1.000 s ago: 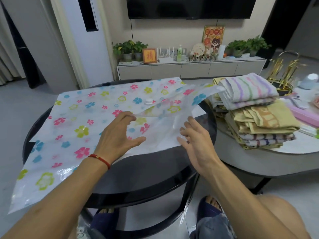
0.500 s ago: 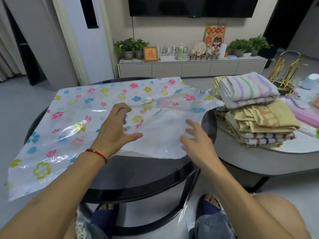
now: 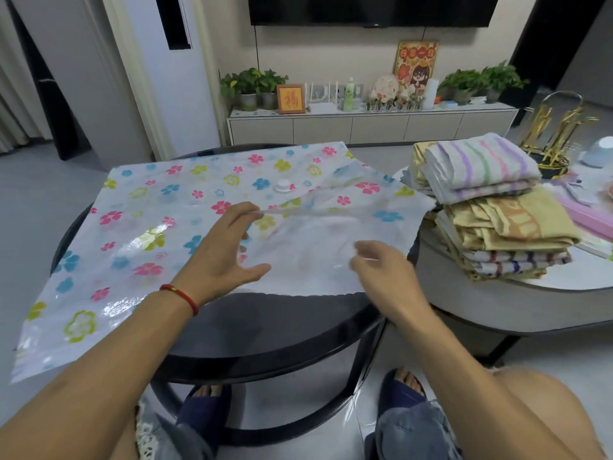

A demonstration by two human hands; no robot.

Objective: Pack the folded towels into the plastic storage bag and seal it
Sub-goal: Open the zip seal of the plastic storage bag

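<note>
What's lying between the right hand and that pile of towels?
In the head view, only the open end of the flowered plastic bag lies between the right hand and the towel stack, then the dark table's edge and a gap.

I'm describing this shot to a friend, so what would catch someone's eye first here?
The flower-printed plastic storage bag spread over the dark round table stands out first, with the left hand lifting its top layer and the blurred right hand at the open mouth. Next, the stack of folded towels waiting on the lighter table at right.
</note>
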